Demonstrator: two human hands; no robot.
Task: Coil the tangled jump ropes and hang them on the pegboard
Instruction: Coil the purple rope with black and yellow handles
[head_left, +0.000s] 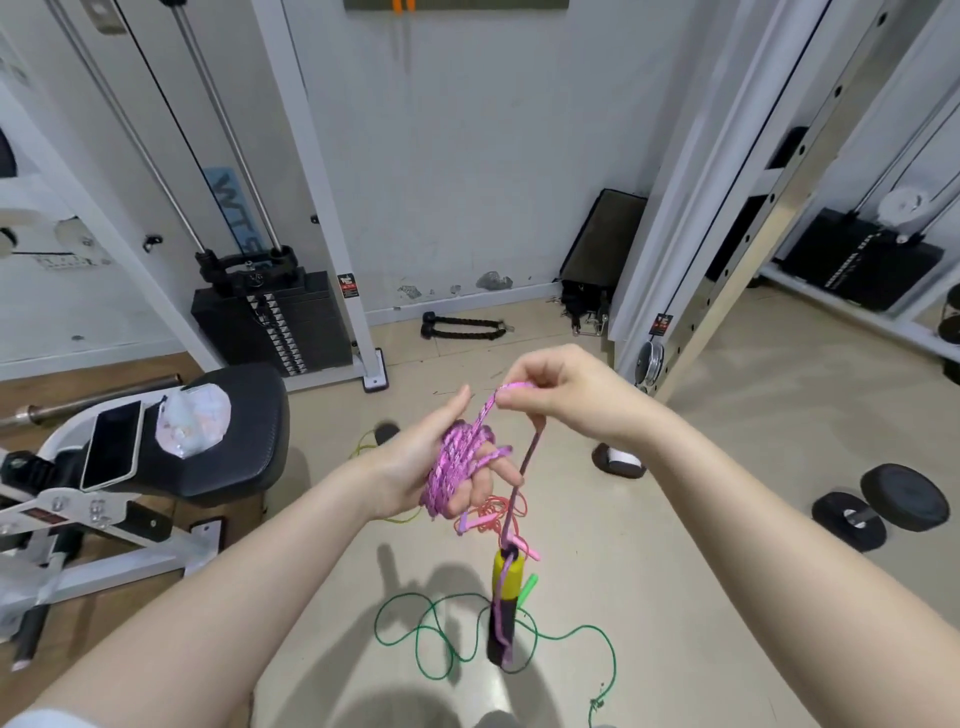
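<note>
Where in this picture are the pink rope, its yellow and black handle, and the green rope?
pink rope (457, 465): head view, on the coil wound around the left hand.
yellow and black handle (506, 577): head view, on its yellow upper part.
green rope (415, 631): head view, on a floor loop.

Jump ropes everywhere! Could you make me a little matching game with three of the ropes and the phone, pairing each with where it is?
Things:
1. pink rope
2. green rope
3. red rope
4. phone

Places:
A. loose loops on the floor, nearest the camera
B. on the bench
C. wound round the left hand
D. small heap on the floor under the hands

Pairs: 1-C, 2-A, 3-D, 4-B
</note>
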